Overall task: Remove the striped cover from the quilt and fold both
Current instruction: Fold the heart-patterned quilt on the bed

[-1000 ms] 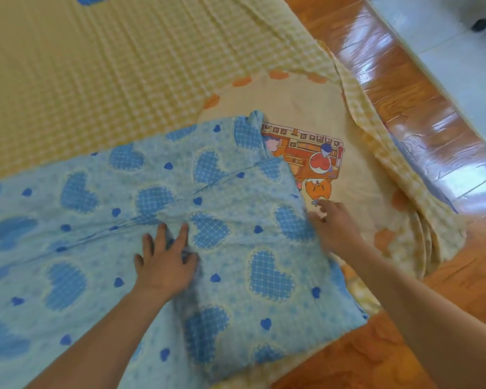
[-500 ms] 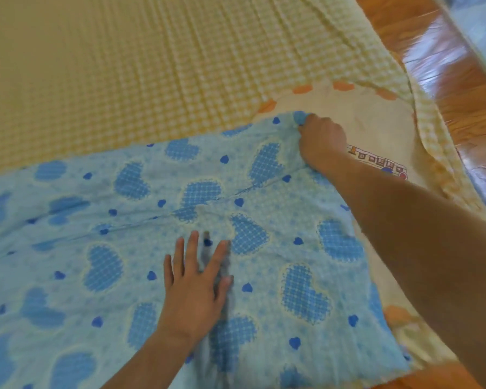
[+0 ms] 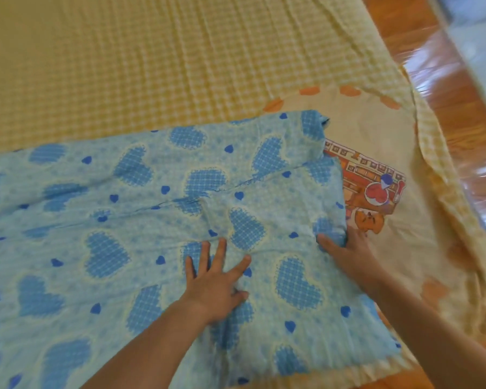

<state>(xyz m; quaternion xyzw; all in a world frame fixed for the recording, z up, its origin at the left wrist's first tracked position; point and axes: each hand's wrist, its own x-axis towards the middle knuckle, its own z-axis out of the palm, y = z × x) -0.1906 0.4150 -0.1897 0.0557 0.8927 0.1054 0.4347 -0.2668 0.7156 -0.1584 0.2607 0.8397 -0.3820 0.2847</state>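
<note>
A: L hand (image 3: 212,287)?
B: Flat, fingers spread and straight, pressing down on the light-blue cloth printed w/ checked blue hearts (image 3: 152,220), near its mid-right part.
A: R hand (image 3: 345,252)?
B: At the cloth's right edge. Thumb lies on top, a fold of blue bunched over the fingers, so it's pinching that edge.
A: Where's the blue cloth?
B: Spread across the lower frame, wrinkled, running off the left side. Its far right corner is curled up.
A: Underneath?
B: Cream fabric w/ a cartoon print and orange spots (image 3: 376,169), showing to the right. Beyond, a yellow checked sheet (image 3: 152,66). Glossy reddish wood floor (image 3: 446,88) at right, blurred.
</note>
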